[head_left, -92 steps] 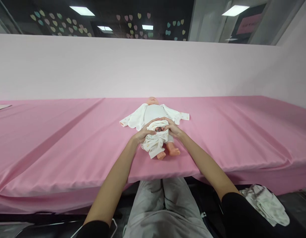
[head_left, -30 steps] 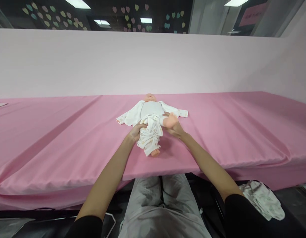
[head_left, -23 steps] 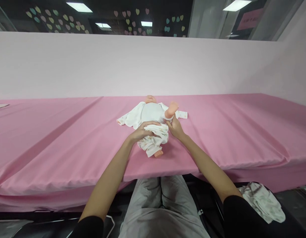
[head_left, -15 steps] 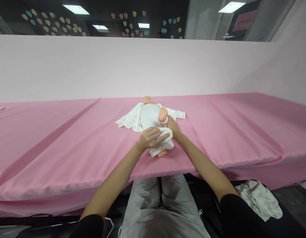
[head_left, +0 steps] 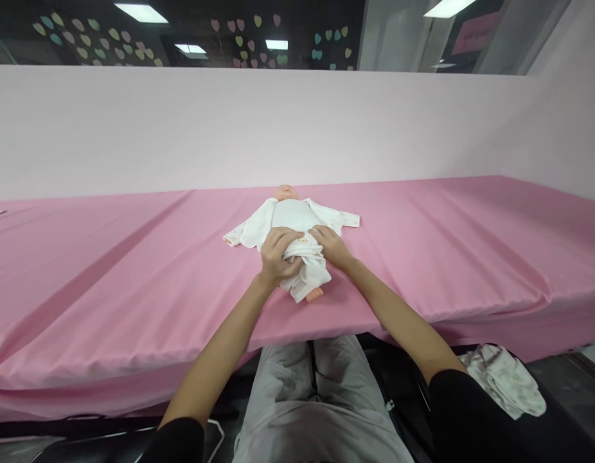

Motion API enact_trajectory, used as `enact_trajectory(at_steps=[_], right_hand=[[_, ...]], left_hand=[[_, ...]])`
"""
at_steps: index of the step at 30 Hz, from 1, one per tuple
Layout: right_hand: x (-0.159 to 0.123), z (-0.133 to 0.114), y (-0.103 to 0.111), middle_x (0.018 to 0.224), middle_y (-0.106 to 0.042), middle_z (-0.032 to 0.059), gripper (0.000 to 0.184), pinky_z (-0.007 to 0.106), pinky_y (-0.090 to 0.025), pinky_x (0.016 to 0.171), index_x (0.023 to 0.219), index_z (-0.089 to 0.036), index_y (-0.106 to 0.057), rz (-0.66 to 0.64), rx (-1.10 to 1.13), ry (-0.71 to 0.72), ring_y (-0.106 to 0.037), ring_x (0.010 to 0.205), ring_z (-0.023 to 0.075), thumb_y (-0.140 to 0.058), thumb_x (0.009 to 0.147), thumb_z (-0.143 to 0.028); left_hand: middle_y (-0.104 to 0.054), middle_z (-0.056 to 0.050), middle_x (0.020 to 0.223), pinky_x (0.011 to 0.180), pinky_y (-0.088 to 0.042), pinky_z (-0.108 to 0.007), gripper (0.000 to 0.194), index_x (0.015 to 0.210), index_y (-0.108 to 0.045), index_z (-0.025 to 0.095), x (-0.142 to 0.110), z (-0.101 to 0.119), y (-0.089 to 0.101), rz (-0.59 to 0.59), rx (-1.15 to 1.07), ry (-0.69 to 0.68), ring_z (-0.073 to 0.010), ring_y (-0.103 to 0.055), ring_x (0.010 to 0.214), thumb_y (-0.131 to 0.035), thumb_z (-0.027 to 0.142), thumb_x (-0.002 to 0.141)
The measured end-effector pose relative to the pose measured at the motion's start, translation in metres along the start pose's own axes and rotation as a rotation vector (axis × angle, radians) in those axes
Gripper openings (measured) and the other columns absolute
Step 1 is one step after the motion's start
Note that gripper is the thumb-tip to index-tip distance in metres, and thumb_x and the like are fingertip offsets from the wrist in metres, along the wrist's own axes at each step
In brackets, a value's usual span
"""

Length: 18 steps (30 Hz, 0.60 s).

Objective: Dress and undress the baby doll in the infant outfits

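The baby doll [head_left: 292, 207] lies on its back at the middle of the frame, head toward the top, on the pink sheet [head_left: 133, 276]. It wears a pale bodysuit [head_left: 288, 222] under an open white jacket [head_left: 257, 225], the sleeves spread to either side. The white baby trousers [head_left: 313, 273] sit bunched over its lower body, just below the frame's centre, with 1 bare foot [head_left: 314, 294] showing beside the cuff at the lower end; the other foot is out of sight.

The left hand [head_left: 279, 254] grasps the bunched cloth, fingers curled over its upper left and thumb beneath. The right hand [head_left: 331, 247] touches the upper right of the bundle, fingers bent inward; whether it pinches the fabric or only rests there, I cannot tell.

The step in hand appears to be working the gathered trousers at the doll's legs. My judgement is that the next move calls for a firm left hold on the cloth while the right fingers find the hidden foot and the opening nearest it.

At lower right lies a crumpled printed cloth [head_left: 504, 381].
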State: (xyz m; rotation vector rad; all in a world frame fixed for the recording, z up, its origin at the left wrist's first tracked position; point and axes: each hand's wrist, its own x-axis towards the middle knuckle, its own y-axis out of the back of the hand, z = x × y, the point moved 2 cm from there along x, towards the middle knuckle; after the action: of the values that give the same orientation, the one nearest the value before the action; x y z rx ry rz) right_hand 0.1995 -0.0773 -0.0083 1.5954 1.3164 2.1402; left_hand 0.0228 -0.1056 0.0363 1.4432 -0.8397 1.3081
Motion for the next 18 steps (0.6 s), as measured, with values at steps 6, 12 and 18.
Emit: enact_trajectory(at_steps=[6,12,18], right_hand=[[-0.001,-0.001,-0.001,0.115,-0.056,0.0159,0.031,0.038,-0.042,0.093,0.113,-0.014,-0.057,0.012,-0.038,0.040,-0.049,0.112,0.0247,-0.036,0.091,-0.020],[-0.004,0.001,-0.003,0.118,-0.057,0.0136,0.033,0.040,-0.043,0.093,0.116,-0.017,-0.055,0.079,0.090,0.003,-0.049,0.114,0.0233,-0.033,0.093,-0.023],[-0.004,0.003,-0.001,0.119,-0.057,0.0107,0.032,0.041,-0.042,0.093,0.117,-0.020,-0.055,0.101,0.279,-0.097,-0.050,0.112,0.0233,-0.040,0.090,-0.028]], left_hand=[[-0.058,-0.001,0.082,0.065,-0.045,-0.029,0.032,0.090,-0.041,0.021,0.006,-0.003,-0.005,-0.013,-0.499,0.500,-0.0158,-0.056,0.072,-0.053,0.016,0.061],[-0.058,-0.002,0.090,0.065,-0.042,-0.025,0.022,0.069,-0.037,0.019,0.005,-0.016,-0.015,-0.029,-0.714,0.801,-0.0136,-0.052,0.076,-0.053,0.014,0.055],[-0.058,-0.007,0.106,0.088,-0.041,-0.036,0.013,0.060,-0.048,0.018,0.006,-0.018,-0.011,-0.216,-0.592,0.697,-0.0228,-0.052,0.102,-0.061,0.021,0.059]])
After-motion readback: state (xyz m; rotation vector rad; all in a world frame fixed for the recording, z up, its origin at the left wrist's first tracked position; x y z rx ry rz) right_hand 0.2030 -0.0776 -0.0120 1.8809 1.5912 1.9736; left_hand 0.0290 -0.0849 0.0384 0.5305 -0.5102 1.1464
